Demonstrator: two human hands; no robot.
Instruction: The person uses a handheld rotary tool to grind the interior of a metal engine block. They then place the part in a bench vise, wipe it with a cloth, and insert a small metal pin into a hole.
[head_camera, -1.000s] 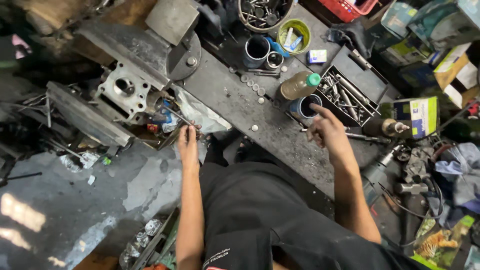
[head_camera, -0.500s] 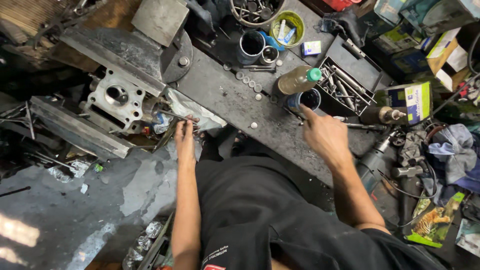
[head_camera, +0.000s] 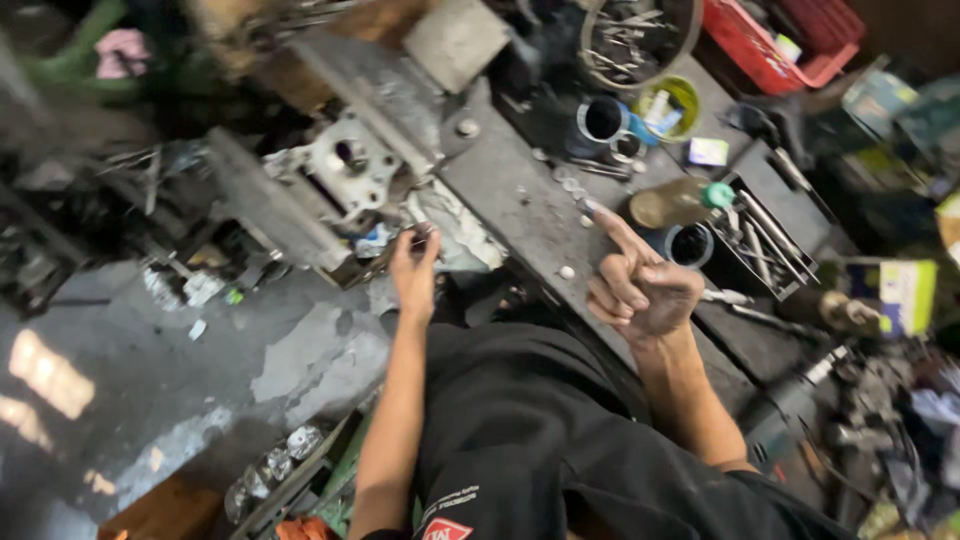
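My left hand (head_camera: 413, 272) reaches to the bench's near edge, its fingertips pinched on a small dark piece (head_camera: 423, 237) beside a crumpled pale rag (head_camera: 462, 232). A grey cast engine part (head_camera: 345, 168) lies just left of it. My right hand (head_camera: 640, 288) hovers over the dark metal bench (head_camera: 505, 190), index finger stretched toward several small round washers (head_camera: 572, 187), the other fingers curled with nothing seen in them. A dark open cup (head_camera: 690, 243) stands right of that hand.
A tray of long metal tools (head_camera: 768, 235), a brown bottle with a green cap (head_camera: 680, 200), a steel sleeve (head_camera: 603, 120), a yellow-green tub (head_camera: 672, 104), a round basket of parts (head_camera: 640, 35) and a red crate (head_camera: 770, 45) crowd the bench. The stained concrete floor (head_camera: 240, 350) lies below left.
My right hand has lifted off the dark cup and drawn back left, now pointing its index finger. My left hand stays at the bench edge. The view has tilted.
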